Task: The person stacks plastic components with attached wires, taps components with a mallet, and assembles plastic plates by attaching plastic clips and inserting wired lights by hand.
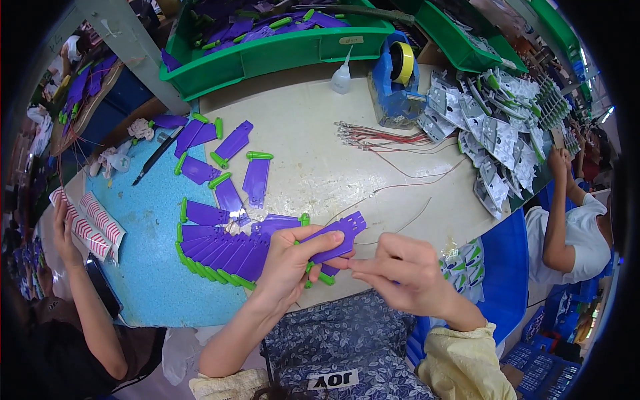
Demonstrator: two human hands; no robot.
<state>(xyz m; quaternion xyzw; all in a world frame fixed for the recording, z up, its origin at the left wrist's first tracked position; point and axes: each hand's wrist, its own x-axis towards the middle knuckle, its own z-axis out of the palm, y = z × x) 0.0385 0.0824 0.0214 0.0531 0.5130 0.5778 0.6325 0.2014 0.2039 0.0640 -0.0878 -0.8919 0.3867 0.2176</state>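
My left hand (291, 257) grips a flat purple plastic piece (341, 235) with small holes along its far end, the thumb lying on its face. Close beside it, my right hand (407, 275) is closed in a pinch near the lower edge of the piece; whatever its fingertips hold is too small to make out. Thin wires (381, 191) run over the table behind the piece. To the left, a fanned row of purple pieces with green ends (223, 252) lies overlapped, and more purple pieces (256, 179) are scattered beyond it.
A green bin (267, 57) of purple parts stands at the back. Nearby are a dropper bottle (341, 79), a blue tape dispenser (395, 93), red wires (393, 138) and heaped grey-white parts (497, 133). Another person's hand (63, 230) is at the left, beside striped strips (100, 227).
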